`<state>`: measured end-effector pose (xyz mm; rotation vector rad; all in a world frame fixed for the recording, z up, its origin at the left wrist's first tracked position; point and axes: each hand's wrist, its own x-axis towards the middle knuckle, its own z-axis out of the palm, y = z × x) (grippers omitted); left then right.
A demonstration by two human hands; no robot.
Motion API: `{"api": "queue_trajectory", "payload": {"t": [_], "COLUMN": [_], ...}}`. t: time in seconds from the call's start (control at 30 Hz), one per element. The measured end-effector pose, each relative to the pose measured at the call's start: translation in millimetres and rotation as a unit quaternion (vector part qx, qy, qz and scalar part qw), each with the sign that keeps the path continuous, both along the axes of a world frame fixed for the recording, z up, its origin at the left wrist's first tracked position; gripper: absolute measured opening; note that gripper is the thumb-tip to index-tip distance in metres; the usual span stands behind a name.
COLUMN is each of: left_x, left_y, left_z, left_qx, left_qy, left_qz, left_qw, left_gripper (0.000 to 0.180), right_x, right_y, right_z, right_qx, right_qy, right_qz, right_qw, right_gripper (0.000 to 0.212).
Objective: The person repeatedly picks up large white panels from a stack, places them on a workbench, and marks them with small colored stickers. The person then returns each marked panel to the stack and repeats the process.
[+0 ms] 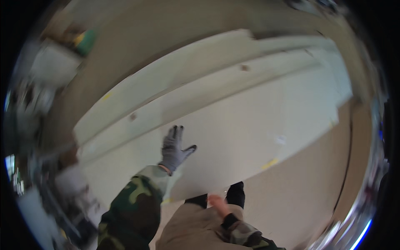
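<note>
A large pale panel (pixel 237 125) with a raised, stepped strip along its far side lies before me, and small yellow marks sit near its edges. My left hand (pixel 173 152), in a grey glove with dark fingertips, is over the panel's near left part. Its fingers are stretched out and the thumb points aside; nothing is in it. Whether the palm touches the surface is not plain. My right hand (pixel 217 204), bare and blurred, is low by my lap at the panel's near edge. How its fingers are placed cannot be made out.
Brown floor (pixel 291 200) surrounds the panel, with a dark line (pixel 348 166) running along it on the right. At the left stand blurred pale boxes (pixel 56 62) and a green and yellow item (pixel 85 42). Bright, smeared shapes line the right rim.
</note>
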<state>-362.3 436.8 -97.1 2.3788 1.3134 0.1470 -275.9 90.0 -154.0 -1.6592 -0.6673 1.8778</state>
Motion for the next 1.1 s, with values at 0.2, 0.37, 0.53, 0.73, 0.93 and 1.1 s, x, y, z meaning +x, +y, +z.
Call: {"api": "queue_trajectory", "payload": {"t": [0.2, 0.37, 0.53, 0.73, 0.93, 1.1], "left_x": [-123, -146, -139, -140, -130, -119], "left_y": [-191, -278, -299, -294, -278, -274], "left_z": [9, -14, -40, -41, -63, -72], "left_qx": [-0.200, -0.333, -0.321, -0.305, -0.327, -0.272], "left_qy": [0.045, -0.327, -0.450, -0.488, -0.454, -0.427], "left_qz": [0.636, 0.814, 0.799, 0.787, 0.783, 0.812], "left_qw": [0.744, 0.346, 0.237, 0.223, 0.271, 0.288], "left_gripper": [0.067, 0.063, 0.059, 0.055, 0.045, 0.035], "right_x": [223, 315, 326, 334, 332, 324], "right_y": [-38, -30, -21, -30, -7, 1], "right_z": [4, -11, -45, -42, -44, -52], "right_qx": [-0.255, -0.341, -0.203, -0.359, -0.191, -0.191], "right_qy": [-0.115, -0.099, 0.005, -0.025, 0.017, 0.013], "right_qz": [-0.366, -0.385, -0.451, -0.463, -0.437, -0.453], "right_qw": [0.888, 0.852, 0.869, 0.810, 0.879, 0.871], "right_gripper": [0.047, 0.068, 0.065, 0.067, 0.071, 0.072]}}
